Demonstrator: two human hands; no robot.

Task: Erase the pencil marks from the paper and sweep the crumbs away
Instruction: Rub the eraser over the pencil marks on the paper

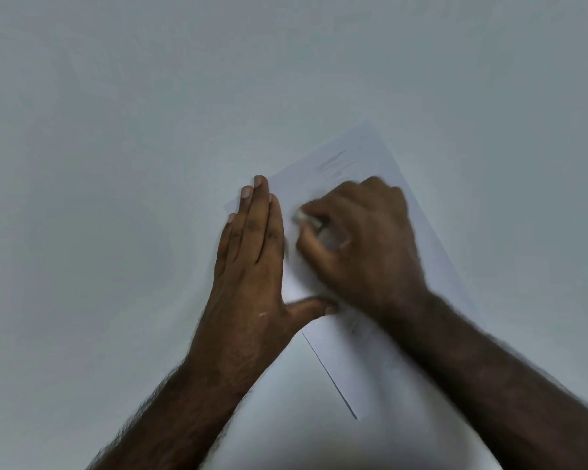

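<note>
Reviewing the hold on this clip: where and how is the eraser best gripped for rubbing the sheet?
As shown: the right hand pinches the eraser by its upper part from above, thumb against curled fingers, leaving the low end free on the paper. The eraser is small and blurred, so a short pinch grip likely suits. The left hand presses the sheet flat.

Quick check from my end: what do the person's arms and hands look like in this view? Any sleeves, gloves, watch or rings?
Both forearms are bare up to the frame edge, with visible hair and no sleeves in view. The left hand wears no glove, and no ring shows on its fingers; a small pale fleck sits near its thumb base. The right hand is also ungloved but blurred, so rings cannot be ruled out. No watch or band shows on either wrist.
</note>
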